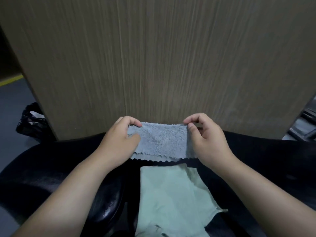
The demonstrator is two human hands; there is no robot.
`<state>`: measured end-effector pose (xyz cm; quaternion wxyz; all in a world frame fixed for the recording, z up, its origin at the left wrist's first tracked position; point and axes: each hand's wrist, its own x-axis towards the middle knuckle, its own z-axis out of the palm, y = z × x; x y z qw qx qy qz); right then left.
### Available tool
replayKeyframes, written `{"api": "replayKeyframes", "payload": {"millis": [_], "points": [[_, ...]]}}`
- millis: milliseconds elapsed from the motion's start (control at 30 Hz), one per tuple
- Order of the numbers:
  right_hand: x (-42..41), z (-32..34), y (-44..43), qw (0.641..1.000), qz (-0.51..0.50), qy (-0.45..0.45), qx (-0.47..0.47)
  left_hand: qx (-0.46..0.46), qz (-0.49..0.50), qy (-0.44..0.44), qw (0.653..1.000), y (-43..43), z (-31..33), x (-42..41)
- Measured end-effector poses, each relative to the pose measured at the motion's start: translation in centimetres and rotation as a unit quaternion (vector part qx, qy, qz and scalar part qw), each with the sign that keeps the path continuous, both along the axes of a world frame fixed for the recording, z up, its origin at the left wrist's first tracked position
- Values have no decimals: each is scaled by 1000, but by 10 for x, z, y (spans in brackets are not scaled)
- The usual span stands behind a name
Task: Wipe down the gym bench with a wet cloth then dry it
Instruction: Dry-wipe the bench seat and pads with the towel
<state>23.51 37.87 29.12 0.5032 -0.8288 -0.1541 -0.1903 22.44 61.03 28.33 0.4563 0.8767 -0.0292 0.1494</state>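
Blue-grey terry cloth (160, 142): folded double and held taut between both hands, in front of a wood-grain panel (153, 57). The left hand (118, 142) pinches its upper left corner between thumb and curled fingers, and the right hand (205, 137) pinches the upper right corner likewise. Pale green cloth (171, 194): lies spread just below, beside a glossy black pad (109, 202); black plastic bag (32, 122) on the floor at left.

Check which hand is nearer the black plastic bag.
Left. The left hand grips the left end of the blue cloth, toward the black bag; the right hand pinches the other end, farther away.
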Motion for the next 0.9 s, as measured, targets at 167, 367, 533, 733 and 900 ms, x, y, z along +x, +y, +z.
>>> {"api": "replayKeyframes", "payload": {"millis": [167,367,533,733,900], "points": [[36,-15,-7,995,-69,50,-45,57,2,60,997,-5,-8,16],[68,-46,-7,973,-76,68,-206,158,-26,100,982,-4,-34,29],[70,-44,-15,946,-80,24,-314,230,-10,63,971,-3,-38,26],[35,-17,-13,931,18,-77,-357,249,45,-39,967,-13,-30,1],[-17,-7,-8,912,136,-50,-383,278,-26,-58,959,-37,-32,-51]]}}
